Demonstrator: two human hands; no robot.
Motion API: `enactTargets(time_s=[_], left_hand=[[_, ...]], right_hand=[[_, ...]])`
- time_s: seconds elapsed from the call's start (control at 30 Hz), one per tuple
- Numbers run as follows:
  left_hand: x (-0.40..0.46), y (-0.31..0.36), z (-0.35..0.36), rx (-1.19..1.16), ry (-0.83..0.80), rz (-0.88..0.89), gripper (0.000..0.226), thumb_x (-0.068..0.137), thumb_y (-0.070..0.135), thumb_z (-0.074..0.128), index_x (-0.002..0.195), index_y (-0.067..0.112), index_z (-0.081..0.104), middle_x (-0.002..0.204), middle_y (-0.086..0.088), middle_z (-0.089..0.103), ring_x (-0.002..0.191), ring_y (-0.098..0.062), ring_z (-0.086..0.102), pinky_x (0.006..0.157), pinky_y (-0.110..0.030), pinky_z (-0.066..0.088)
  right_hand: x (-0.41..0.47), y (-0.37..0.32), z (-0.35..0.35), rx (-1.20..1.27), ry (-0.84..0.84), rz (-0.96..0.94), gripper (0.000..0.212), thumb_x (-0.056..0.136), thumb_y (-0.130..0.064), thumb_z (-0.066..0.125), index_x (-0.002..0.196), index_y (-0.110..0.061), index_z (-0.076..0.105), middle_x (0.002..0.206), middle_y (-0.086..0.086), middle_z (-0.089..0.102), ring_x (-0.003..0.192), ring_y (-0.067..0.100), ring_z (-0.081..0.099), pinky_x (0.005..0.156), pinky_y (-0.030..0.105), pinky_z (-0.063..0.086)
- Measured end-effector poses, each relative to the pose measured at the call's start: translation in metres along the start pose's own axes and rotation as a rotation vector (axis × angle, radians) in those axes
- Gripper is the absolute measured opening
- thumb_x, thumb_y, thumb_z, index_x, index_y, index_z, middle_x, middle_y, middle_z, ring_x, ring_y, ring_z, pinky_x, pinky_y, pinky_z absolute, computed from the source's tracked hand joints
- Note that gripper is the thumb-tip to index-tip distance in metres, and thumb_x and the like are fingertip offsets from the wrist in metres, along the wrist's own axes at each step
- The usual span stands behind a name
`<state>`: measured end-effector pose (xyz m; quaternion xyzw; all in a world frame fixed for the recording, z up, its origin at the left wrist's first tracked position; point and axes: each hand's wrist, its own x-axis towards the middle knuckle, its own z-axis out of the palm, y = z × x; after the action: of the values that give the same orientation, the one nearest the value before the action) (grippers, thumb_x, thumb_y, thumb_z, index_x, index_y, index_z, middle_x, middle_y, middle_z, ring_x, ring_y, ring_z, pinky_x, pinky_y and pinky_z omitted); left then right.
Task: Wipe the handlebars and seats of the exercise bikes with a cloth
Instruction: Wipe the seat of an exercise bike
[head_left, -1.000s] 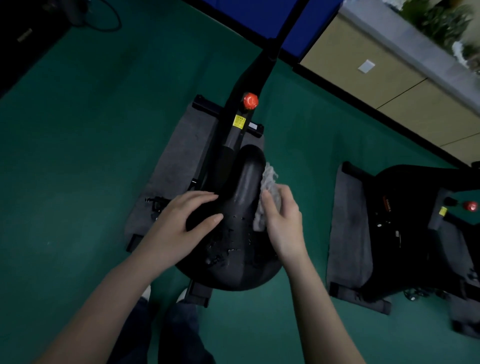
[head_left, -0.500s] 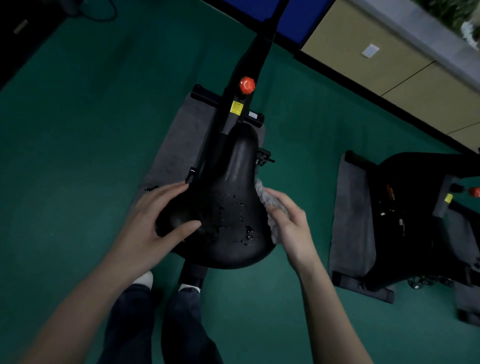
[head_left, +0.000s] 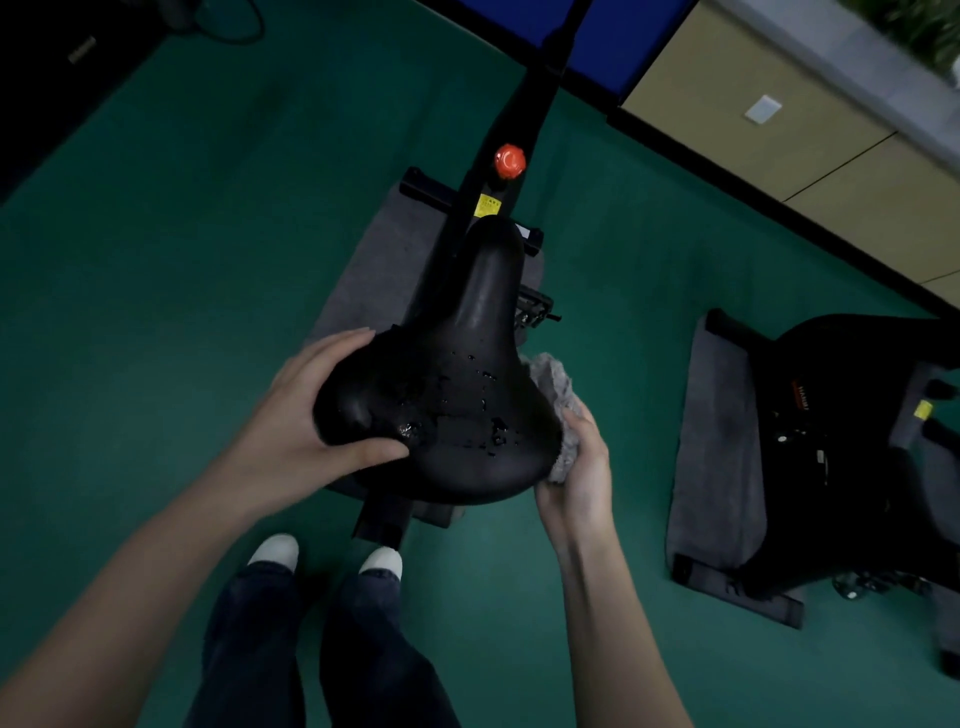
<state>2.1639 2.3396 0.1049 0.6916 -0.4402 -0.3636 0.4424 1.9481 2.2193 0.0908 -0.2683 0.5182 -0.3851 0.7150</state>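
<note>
Your left hand (head_left: 306, 431) grasps the seat (head_left: 457, 395), whose long axis runs away from you, while your right hand (head_left: 579, 467) clutches the cloth (head_left: 556, 387) against its right edge, nearest the wet top.

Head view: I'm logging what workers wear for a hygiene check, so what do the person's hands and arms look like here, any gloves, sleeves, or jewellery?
Both are bare. The left hand and right hand wear no gloves, and no rings, watch or wristband show. Both forearms are uncovered as far as the frame's lower edge, so no sleeves are visible. Nails look short and unpainted, though the dim light limits detail.
</note>
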Motion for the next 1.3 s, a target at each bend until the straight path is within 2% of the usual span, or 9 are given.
enactTargets(time_s=[0.17, 0.3, 0.47, 0.7, 0.87, 1.0, 1.1, 1.23, 1.3], left_hand=[[0.0, -0.003, -0.004, 0.009, -0.056, -0.012, 0.105, 0.039, 0.065, 0.077, 0.133, 0.055, 0.03, 0.137, 0.04, 0.026, 0.134, 0.009, 0.025, 0.109, -0.015, 0.018], [0.001, -0.007, -0.008, 0.033, -0.105, -0.002, 0.116, 0.036, 0.067, 0.079, 0.138, 0.053, 0.026, 0.14, 0.04, 0.023, 0.137, 0.004, 0.024, 0.113, -0.028, 0.021], [0.004, -0.011, -0.018, 0.058, -0.173, 0.024, 0.124, 0.034, 0.067, 0.081, 0.142, 0.054, 0.019, 0.144, 0.033, 0.026, 0.137, 0.005, 0.022, 0.113, -0.031, 0.022], [0.005, -0.02, -0.019, 0.076, -0.183, 0.131, 0.12, 0.036, 0.068, 0.081, 0.137, 0.058, 0.017, 0.136, 0.046, 0.015, 0.135, 0.008, 0.019, 0.109, -0.02, 0.018], [0.003, -0.028, -0.017, 0.056, -0.147, 0.108, 0.119, 0.038, 0.072, 0.073, 0.141, 0.053, 0.017, 0.131, 0.037, 0.025, 0.134, -0.002, 0.025, 0.11, -0.032, 0.023], [0.001, -0.031, -0.015, 0.051, -0.12, 0.09, 0.122, 0.041, 0.059, 0.082, 0.145, 0.036, 0.022, 0.138, 0.022, 0.027, 0.135, -0.007, 0.027, 0.113, -0.035, 0.026], [0.001, -0.031, -0.014, 0.04, -0.094, 0.11, 0.118, 0.043, 0.044, 0.087, 0.144, 0.024, 0.029, 0.136, 0.016, 0.031, 0.133, -0.011, 0.032, 0.113, -0.036, 0.029], [0.002, -0.03, -0.013, 0.017, -0.099, 0.125, 0.111, 0.046, 0.045, 0.08, 0.142, 0.018, 0.034, 0.136, 0.014, 0.033, 0.132, -0.011, 0.033, 0.112, -0.03, 0.028], [0.002, -0.031, -0.014, 0.026, -0.098, 0.138, 0.111, 0.045, 0.044, 0.084, 0.142, 0.019, 0.035, 0.138, 0.014, 0.034, 0.132, -0.007, 0.032, 0.111, -0.023, 0.025]], right_hand=[[-0.043, 0.026, 0.014, 0.027, 0.218, -0.228, 0.032, 0.101, -0.015, 0.042, 0.127, -0.019, 0.059, 0.126, 0.0, 0.065, 0.121, 0.017, 0.058, 0.1, 0.032, 0.047], [-0.069, 0.039, 0.044, -0.308, 0.417, -0.487, 0.032, 0.094, -0.025, 0.047, 0.122, -0.033, 0.058, 0.137, -0.006, 0.055, 0.131, 0.008, 0.047, 0.111, 0.034, 0.036], [-0.057, 0.016, 0.062, -0.829, 0.333, -0.614, 0.028, 0.097, -0.017, 0.048, 0.121, -0.021, 0.063, 0.137, -0.006, 0.055, 0.136, 0.01, 0.039, 0.115, 0.042, 0.028], [-0.09, 0.059, 0.07, -1.105, 0.19, -0.879, 0.035, 0.096, -0.018, 0.045, 0.129, -0.018, 0.057, 0.144, -0.001, 0.048, 0.14, 0.012, 0.034, 0.118, 0.045, 0.022], [-0.076, 0.04, 0.066, -1.019, 0.333, -0.776, 0.032, 0.097, -0.011, 0.048, 0.128, -0.011, 0.059, 0.141, 0.0, 0.052, 0.14, 0.012, 0.034, 0.121, 0.043, 0.013], [-0.056, 0.018, 0.093, -0.973, 0.499, -0.626, 0.036, 0.097, -0.014, 0.049, 0.132, -0.013, 0.056, 0.141, 0.0, 0.053, 0.133, 0.016, 0.044, 0.114, 0.041, 0.029], [-0.065, 0.032, 0.12, -1.184, 0.358, -0.794, 0.036, 0.095, -0.011, 0.052, 0.13, -0.014, 0.058, 0.147, 0.002, 0.046, 0.132, 0.018, 0.046, 0.111, 0.03, 0.034], [-0.087, 0.054, 0.11, -1.308, 0.087, -0.932, 0.034, 0.092, -0.009, 0.055, 0.124, -0.012, 0.063, 0.14, 0.005, 0.052, 0.132, 0.019, 0.046, 0.113, 0.036, 0.031], [-0.089, 0.052, 0.095, -1.283, 0.11, -0.972, 0.03, 0.091, -0.006, 0.056, 0.12, -0.008, 0.064, 0.135, 0.006, 0.055, 0.128, 0.018, 0.048, 0.113, 0.042, 0.032]])
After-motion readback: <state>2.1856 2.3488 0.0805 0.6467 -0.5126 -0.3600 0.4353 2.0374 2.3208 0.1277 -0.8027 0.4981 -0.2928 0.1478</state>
